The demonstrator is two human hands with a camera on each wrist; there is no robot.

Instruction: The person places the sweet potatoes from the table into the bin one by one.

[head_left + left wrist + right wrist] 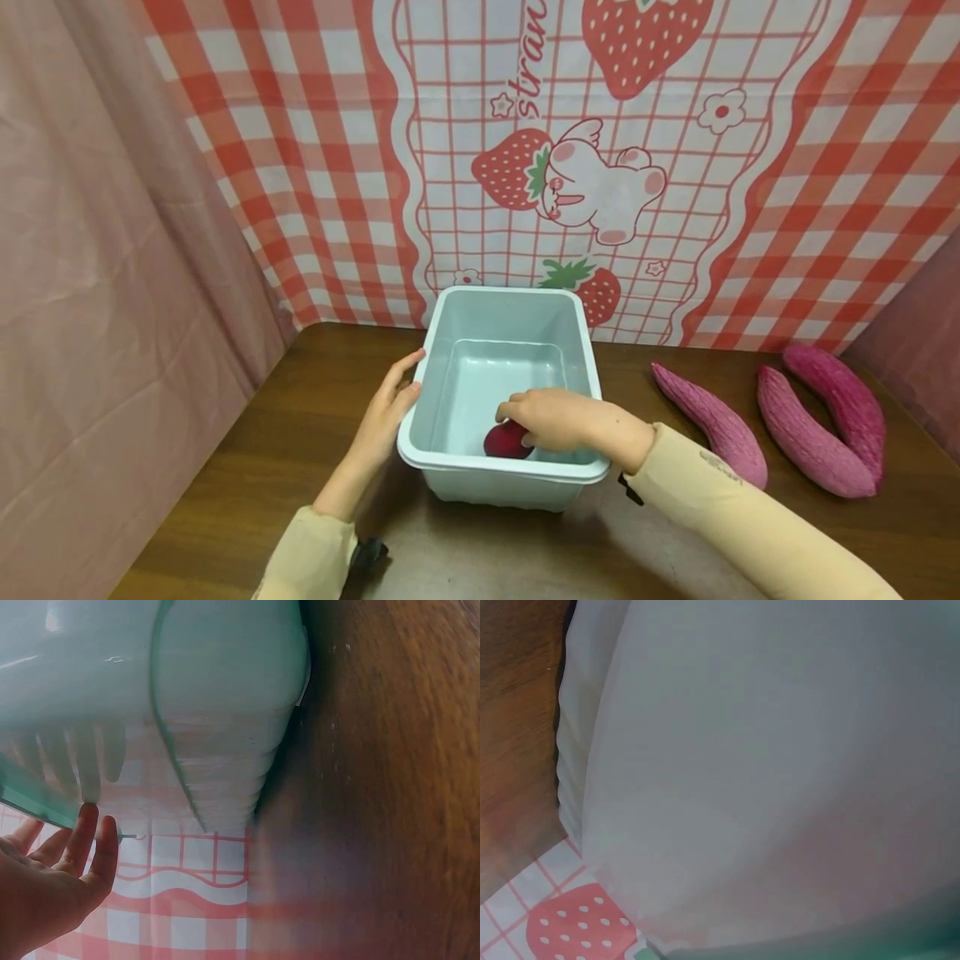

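Note:
A pale blue-green plastic tub (502, 470) stands on the table. Against its left rim, my left hand (385, 414) rests its extended fingers. From outside the tub, the left wrist view shows that hand (64, 874) with fingertips at the rim. My right hand (558, 419) reaches over the right rim into the tub. Its fingers and thumb hold a dark red, smooth, rounded object (504, 442) low near the front wall, its top partly covered by the hand. In the right wrist view the tub's wall (742, 765) fills most of the picture and hides the hand.
Right of the tub lie a tapered pink sweet-potato-like root (716, 421), another pink one (810, 437) and a darker magenta one (843, 400), the last two side by side. Behind the wooden table (300, 433) hangs a red-and-white strawberry cloth (337, 167); a pink curtain (135, 250) hangs at left.

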